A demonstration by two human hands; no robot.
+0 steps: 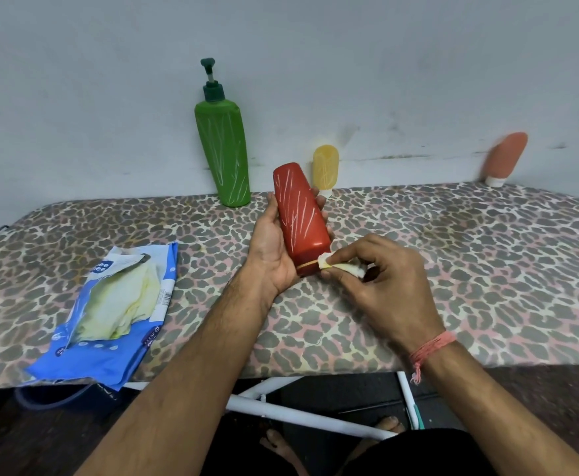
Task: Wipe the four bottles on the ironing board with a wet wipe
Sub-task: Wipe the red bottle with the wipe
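Observation:
My left hand [270, 249] grips a red bottle [301, 216] streaked with white lines, tilted above the leopard-print ironing board [453, 255]. My right hand [381, 280] pinches a small folded wet wipe [341, 266] against the bottle's lower end, by a yellow band. A tall green pump bottle [223, 146] stands against the wall at the board's far edge. A small yellow bottle [325, 168] stands just behind the red one. A salmon-orange bottle [505, 158] leans against the wall at the far right.
An open blue pack of wet wipes [116, 310] lies on the board's left near edge, with wipes spilling out. White board legs [302, 419] and the person's bare feet show below. A pale wall rises right behind the board.

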